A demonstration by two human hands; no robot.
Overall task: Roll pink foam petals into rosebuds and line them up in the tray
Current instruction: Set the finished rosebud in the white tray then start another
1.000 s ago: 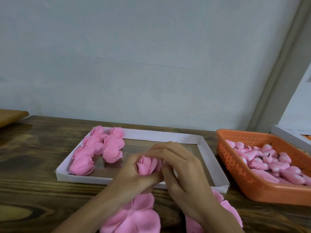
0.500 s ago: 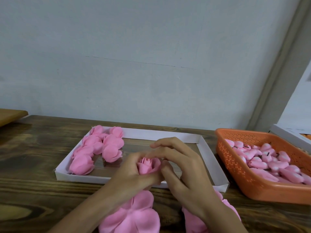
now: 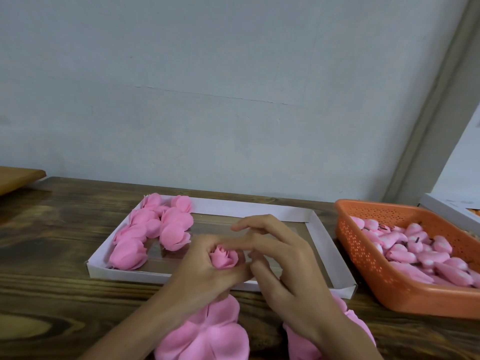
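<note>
My left hand grips a small rolled pink rosebud just above the front wall of the white tray. My right hand is beside it, fingers loosely spread, fingertips touching the bud's right side. Several finished rosebuds lie in two short rows at the tray's left end. Flat pink foam petal pieces lie on the wooden table in front of the tray, under my forearms, with a second pile of petal pieces partly hidden beneath my right wrist.
An orange perforated basket holding several pink bud cores stands right of the tray. A white box edge shows behind it. A wooden board sits at far left. The wall rises right behind the table.
The bud has been wrapped tighter and sits lower in my left hand. My right hand's fingers have lifted and spread away from it.
</note>
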